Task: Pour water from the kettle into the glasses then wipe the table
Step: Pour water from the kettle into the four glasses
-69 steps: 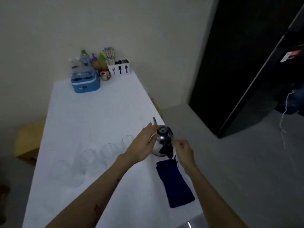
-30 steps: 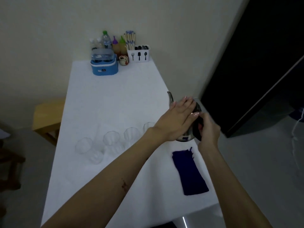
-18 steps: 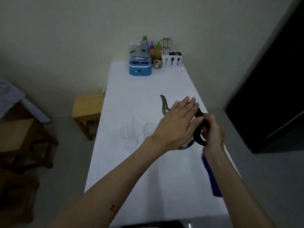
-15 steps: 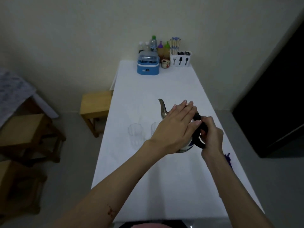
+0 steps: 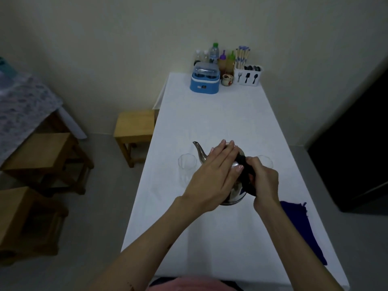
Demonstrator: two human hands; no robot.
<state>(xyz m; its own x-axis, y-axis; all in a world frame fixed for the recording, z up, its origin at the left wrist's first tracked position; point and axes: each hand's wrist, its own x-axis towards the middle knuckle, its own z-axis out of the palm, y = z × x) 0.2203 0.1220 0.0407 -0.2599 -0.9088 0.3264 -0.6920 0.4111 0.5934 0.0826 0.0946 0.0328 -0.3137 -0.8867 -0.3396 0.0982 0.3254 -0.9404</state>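
Observation:
A steel kettle with a black handle is held above the white table, its spout pointing left and away. My right hand grips the handle. My left hand lies flat on the kettle's lid, fingers together. One clear glass stands just left of and below the spout. Another glass shows behind my right hand. Other glasses are hidden by the kettle and my hands. A dark blue cloth lies on the table at the right, near the edge.
At the table's far end stand a blue lidded container, several bottles, a small jar and a white cutlery holder. Wooden stools stand on the floor to the left. A dark doorway is at right.
The kettle has been lifted off the table and carried left over the glasses, my right hand on its handle and my left hand on its lid. My view has swung left.

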